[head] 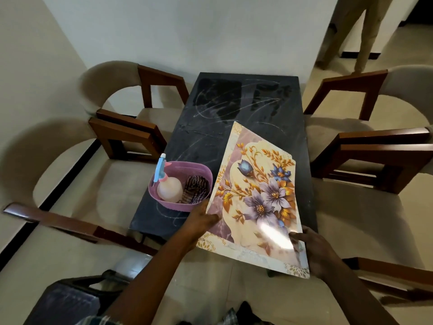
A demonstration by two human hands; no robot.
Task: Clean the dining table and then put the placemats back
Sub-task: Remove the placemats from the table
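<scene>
Both hands were on the placemat (257, 200), the floral one with purple flowers. The left hand (202, 219) pinched its left edge with the thumb on top, and the right hand (311, 249) gripped the near right edge the same way. The mat was tilted over the near right part of the dark table (210, 127), with its near end sticking out past the table edge. Couldn't tell if the far corner was touching the top or not. Just left of the mat sat a pink basket (161, 200) on the table, holding a spray bottle (168, 187) and a striped cloth (195, 190). Further back the tabletop had wipe streaks all over. Chairs (131, 95) stood on both sides, and somebody's legs (365, 31) were way off at the far right.
</scene>
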